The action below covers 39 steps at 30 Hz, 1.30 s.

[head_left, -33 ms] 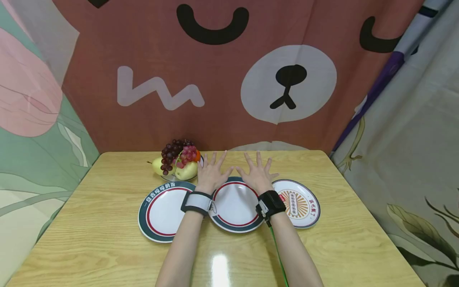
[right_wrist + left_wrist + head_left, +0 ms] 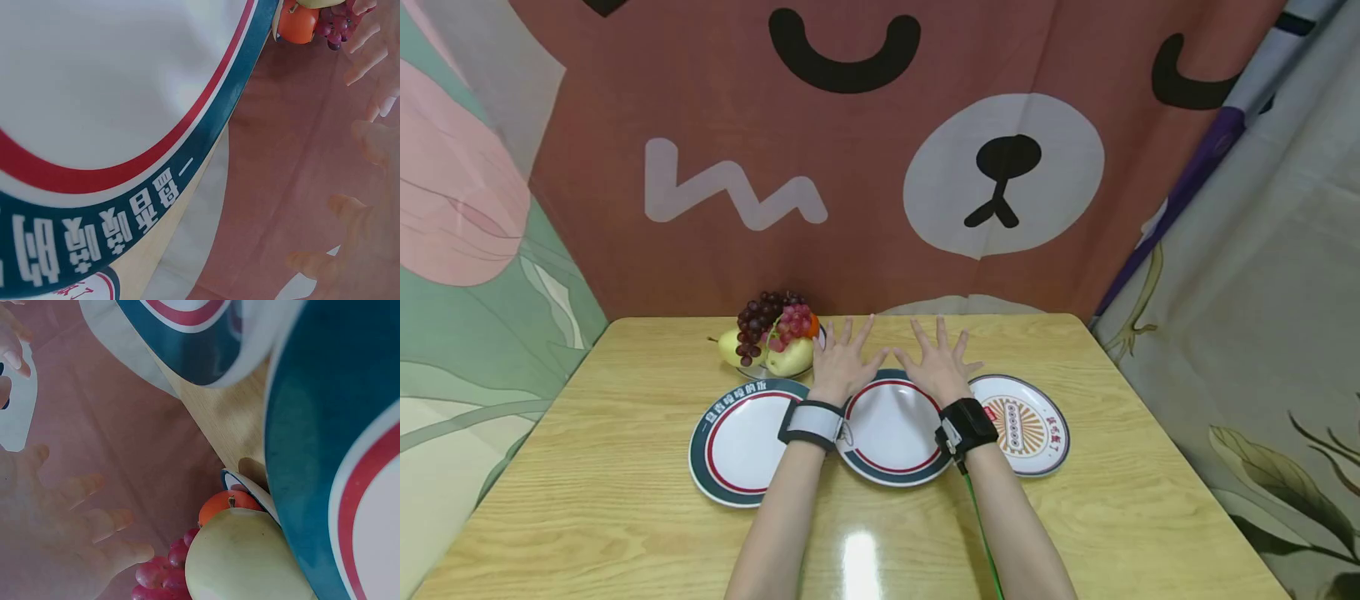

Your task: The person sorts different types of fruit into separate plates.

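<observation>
Both hands are held out side by side with fingers spread and nothing in them. My left hand [image 2: 842, 364] is between the fruit and the middle plate [image 2: 895, 429], which is white with a dark teal rim and red ring. My right hand [image 2: 942, 362] is over that plate's far right edge. A matching plate [image 2: 741, 446] lies to the left, partly behind the left wrist. To the right sits a smaller plate [image 2: 1033, 429] with an orange sunburst print. In the left wrist view, the left hand [image 2: 69, 531] appears near pink-red grapes [image 2: 159, 575] and a pale pear [image 2: 244, 556].
At the back left, a dish [image 2: 822, 336] bears dark grapes [image 2: 760, 318], pears [image 2: 790, 358] and an orange fruit [image 2: 814, 326]. The wooden table [image 2: 625, 467] meets a brown bear-print curtain [image 2: 865, 267] behind. A green cable [image 2: 981, 525] runs along the right forearm.
</observation>
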### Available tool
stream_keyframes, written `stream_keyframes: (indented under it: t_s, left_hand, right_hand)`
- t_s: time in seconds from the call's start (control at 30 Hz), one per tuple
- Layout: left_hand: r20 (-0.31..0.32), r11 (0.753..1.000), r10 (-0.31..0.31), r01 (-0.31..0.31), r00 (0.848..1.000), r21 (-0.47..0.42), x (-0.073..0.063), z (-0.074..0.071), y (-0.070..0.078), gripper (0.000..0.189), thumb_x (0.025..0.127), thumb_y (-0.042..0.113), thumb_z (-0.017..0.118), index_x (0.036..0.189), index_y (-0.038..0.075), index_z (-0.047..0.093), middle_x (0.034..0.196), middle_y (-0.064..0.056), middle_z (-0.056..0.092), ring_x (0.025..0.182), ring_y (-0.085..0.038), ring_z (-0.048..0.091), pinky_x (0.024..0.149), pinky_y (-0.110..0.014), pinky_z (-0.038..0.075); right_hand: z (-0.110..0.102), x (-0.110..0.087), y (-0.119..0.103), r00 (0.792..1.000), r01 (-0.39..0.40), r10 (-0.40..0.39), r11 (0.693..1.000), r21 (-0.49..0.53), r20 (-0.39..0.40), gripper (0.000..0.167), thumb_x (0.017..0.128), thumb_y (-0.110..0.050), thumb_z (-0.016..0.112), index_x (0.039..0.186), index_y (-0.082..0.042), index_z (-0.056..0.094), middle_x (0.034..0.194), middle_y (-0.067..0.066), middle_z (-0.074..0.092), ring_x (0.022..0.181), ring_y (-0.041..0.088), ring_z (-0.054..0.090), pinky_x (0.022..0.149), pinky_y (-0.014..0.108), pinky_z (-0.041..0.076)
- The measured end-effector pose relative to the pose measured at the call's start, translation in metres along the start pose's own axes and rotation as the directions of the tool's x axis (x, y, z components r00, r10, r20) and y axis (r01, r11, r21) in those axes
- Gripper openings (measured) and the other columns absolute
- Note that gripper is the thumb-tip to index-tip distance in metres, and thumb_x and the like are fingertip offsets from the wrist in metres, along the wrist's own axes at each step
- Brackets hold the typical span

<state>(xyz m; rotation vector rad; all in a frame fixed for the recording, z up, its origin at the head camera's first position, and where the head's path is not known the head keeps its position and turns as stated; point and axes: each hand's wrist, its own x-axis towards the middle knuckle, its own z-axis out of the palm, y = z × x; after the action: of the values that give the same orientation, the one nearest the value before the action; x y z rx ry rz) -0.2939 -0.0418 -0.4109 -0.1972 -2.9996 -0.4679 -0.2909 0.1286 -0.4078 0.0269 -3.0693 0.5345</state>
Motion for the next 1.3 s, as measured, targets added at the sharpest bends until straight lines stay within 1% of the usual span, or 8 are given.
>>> stream_keyframes:
  t_s: [0.17,0.37,0.5,0.67,0.87,1.03,1.17,1.3]
  left_hand:
    - [-0.007,1.000,0.012,-0.012,1.000,0.000,0.000,0.000,0.001,0.066,0.093,0.064,0.034,0.151,0.037,0.017,0.158,-0.008,0.025,0.146,-0.041,0.015,0.117,-0.057,0.016]
    - [-0.095,0.992,0.075,-0.084,0.993,-0.090,-0.002,-0.024,-0.006,0.065,0.094,0.056,0.041,0.151,0.030,0.023,0.153,-0.014,0.034,0.143,-0.041,0.025,0.111,-0.056,0.030]
    - [-0.222,0.984,0.077,-0.109,0.972,-0.137,0.000,-0.060,-0.030,0.062,0.095,0.050,0.045,0.150,0.026,0.029,0.145,-0.017,0.044,0.136,-0.040,0.037,0.100,-0.057,0.042]
    - [-0.287,0.986,0.009,-0.055,0.958,-0.156,0.010,-0.095,-0.072,0.060,0.096,0.040,0.048,0.149,0.020,0.031,0.141,-0.024,0.045,0.128,-0.046,0.041,0.091,-0.062,0.046]
    - [-0.074,0.981,-0.074,0.059,0.994,-0.185,0.023,-0.098,-0.116,0.061,0.096,0.030,0.051,0.149,0.010,0.028,0.140,-0.033,0.039,0.125,-0.054,0.038,0.096,-0.063,0.041]
    - [0.099,0.977,-0.084,0.102,0.992,-0.190,0.032,-0.091,-0.133,0.064,0.096,0.030,0.050,0.150,0.007,0.024,0.143,-0.035,0.033,0.129,-0.057,0.029,0.103,-0.065,0.032]
    - [0.147,0.979,-0.133,0.153,0.980,-0.134,0.038,-0.086,-0.140,0.066,0.096,0.031,0.049,0.149,0.005,0.022,0.146,-0.038,0.022,0.126,-0.060,0.025,0.100,-0.066,0.033]
    - [0.120,0.976,-0.182,0.194,0.976,-0.097,0.042,-0.083,-0.142,0.066,0.095,0.032,0.051,0.145,-0.004,0.025,0.142,-0.040,0.022,0.123,-0.061,0.027,0.096,-0.065,0.037]
  right_hand:
    - [0.001,-0.005,0.005,0.999,0.012,-0.012,1.000,-0.004,-0.032,0.068,0.092,-0.064,0.036,0.151,-0.034,0.019,0.160,0.014,0.012,0.142,0.054,0.006,0.096,0.082,0.017]
    - [0.002,-0.039,0.022,0.994,0.024,-0.028,0.999,-0.041,-0.109,0.063,0.095,-0.048,0.048,0.149,-0.019,0.031,0.139,0.027,0.043,0.119,0.051,0.047,0.084,0.059,0.048]
    - [0.003,-0.069,0.035,0.995,0.022,-0.029,0.997,-0.074,-0.100,0.062,0.092,-0.039,0.058,0.145,-0.013,0.039,0.127,0.029,0.049,0.102,0.047,0.054,0.063,0.048,0.050]
    - [0.008,-0.091,0.046,0.993,0.041,-0.052,0.994,-0.101,-0.103,0.064,0.087,-0.036,0.064,0.141,-0.010,0.044,0.118,0.027,0.052,0.089,0.043,0.056,0.062,0.045,0.048]
    - [0.018,-0.104,0.049,0.996,0.045,-0.051,0.996,-0.081,-0.078,0.065,0.086,-0.035,0.067,0.139,-0.005,0.045,0.119,0.026,0.054,0.093,0.040,0.059,0.065,0.046,0.052]
    - [0.021,-0.109,0.048,0.992,0.042,-0.051,0.996,-0.080,-0.114,0.067,0.083,-0.030,0.071,0.138,0.000,0.045,0.118,0.026,0.056,0.100,0.042,0.058,0.071,0.050,0.053]
    - [0.021,-0.110,0.047,0.990,0.047,-0.058,0.995,-0.086,-0.129,0.067,0.082,-0.029,0.072,0.137,0.000,0.046,0.110,0.022,0.057,0.094,0.037,0.058,0.065,0.045,0.053]
    - [0.022,-0.113,0.046,0.992,0.049,-0.061,0.993,-0.103,-0.114,0.063,0.083,-0.030,0.071,0.135,-0.001,0.050,0.105,0.018,0.056,0.087,0.031,0.057,0.060,0.038,0.050]
